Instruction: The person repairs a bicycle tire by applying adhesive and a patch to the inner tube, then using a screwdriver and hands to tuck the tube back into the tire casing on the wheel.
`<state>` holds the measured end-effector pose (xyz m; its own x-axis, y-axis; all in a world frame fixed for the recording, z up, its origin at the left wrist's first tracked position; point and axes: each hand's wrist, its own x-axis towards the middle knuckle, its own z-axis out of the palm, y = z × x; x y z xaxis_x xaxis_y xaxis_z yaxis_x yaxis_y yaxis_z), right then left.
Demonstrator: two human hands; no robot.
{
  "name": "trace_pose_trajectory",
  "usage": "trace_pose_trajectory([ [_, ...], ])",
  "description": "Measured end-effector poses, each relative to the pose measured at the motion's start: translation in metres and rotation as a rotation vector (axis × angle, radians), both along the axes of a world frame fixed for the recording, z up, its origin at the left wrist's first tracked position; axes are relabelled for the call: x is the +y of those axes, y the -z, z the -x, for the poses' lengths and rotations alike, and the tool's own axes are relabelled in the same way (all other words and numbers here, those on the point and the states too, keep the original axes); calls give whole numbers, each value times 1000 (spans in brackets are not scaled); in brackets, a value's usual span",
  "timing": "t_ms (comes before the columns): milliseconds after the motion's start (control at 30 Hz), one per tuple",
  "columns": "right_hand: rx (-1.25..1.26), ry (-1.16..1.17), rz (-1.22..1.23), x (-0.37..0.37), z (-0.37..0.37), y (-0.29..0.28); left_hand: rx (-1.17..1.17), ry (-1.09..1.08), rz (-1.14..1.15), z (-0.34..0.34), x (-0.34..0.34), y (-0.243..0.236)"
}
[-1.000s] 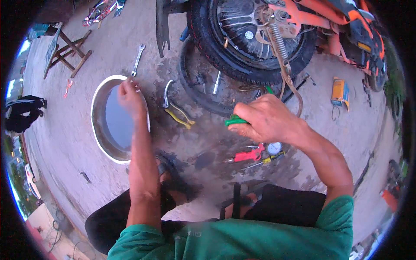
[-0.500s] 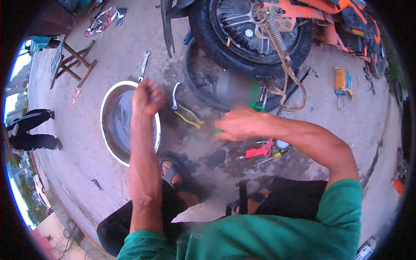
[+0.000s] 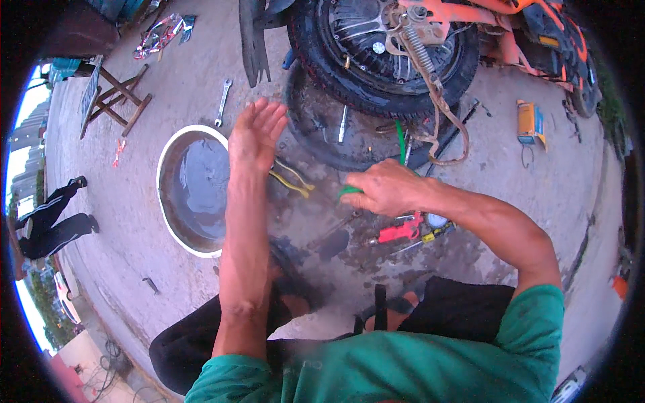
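Left hand (image 3: 255, 140) hovering by basin (image 3: 160, 176) right edge, fingers loosely spread; right hand (image 3: 384, 188) pinching green piece (image 3: 349, 190), needing steady grip.

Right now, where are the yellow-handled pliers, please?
In the head view, the yellow-handled pliers lie left of centre, between the left hand and right hand.

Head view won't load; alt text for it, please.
A person's right hand grips something green while the left hand, open, is held beside a basin of liquid. Ahead is the wheel of an orange scooter; pliers and a red tool lie on the ground.
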<state>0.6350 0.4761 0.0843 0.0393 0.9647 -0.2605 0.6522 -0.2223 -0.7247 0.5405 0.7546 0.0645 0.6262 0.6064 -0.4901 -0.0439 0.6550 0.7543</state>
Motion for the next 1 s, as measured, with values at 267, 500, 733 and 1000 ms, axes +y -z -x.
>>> trace_pose_trajectory([
  [267, 77, 131, -32, -14, -11, -21, 476, -424, -716, 87, 76, 64],
  [500, -8, 22, 25, -18, -1, -10, 555, -217, -1044, 74, 49, 54],
  [733, 152, 183, -107, -11, 4, -15, 243, 193, -533, -79, -53, -18],
  [1000, 270, 290, -182, -7, 1, -17, 168, 283, -413, -78, -90, 14],
])
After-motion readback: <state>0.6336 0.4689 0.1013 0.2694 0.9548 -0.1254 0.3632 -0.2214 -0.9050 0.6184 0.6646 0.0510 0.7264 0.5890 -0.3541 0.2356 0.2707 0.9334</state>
